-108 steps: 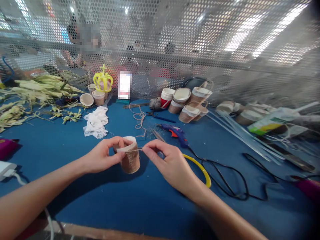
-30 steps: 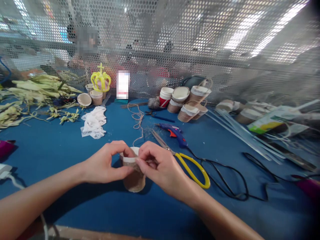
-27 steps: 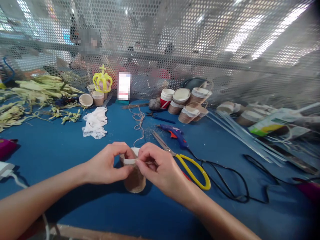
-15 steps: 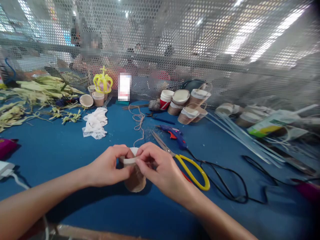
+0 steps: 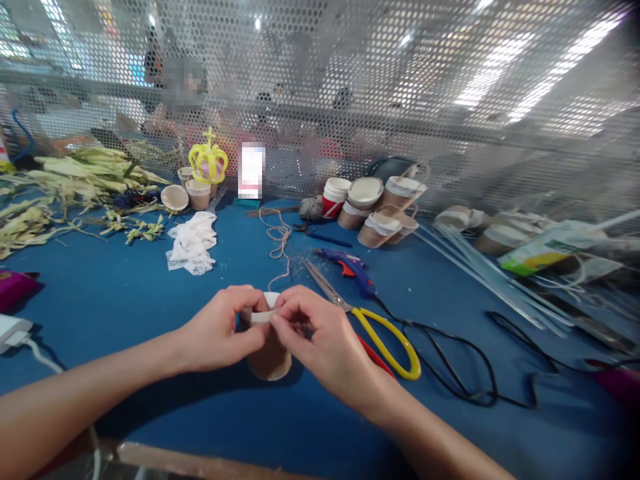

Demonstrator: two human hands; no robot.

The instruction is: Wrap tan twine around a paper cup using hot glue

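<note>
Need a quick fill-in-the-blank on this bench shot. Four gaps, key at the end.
1. The left hand and right hand meet at the cup's ____-coloured rim.
2. Of glue gun and scissors, the right hand is nearer the ____.
3. In view, the crumpled white bundle lies ____ of the glue gun.
4. The cross-topped crown is ____.

Missing: white; scissors; left; yellow.

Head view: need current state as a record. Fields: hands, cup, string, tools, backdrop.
left hand: fingers inside cup, thumb outside
right hand: fingertips at cup's rim; what they pinch is unclear
cup: mouth up, brown side, white rim
string: loose loops on blue table, one strand leading toward cup's far side
scissors: on table beside right hand, yellow handle
glue gun: on table, just past scissors
backdrop: perforated panel
</note>
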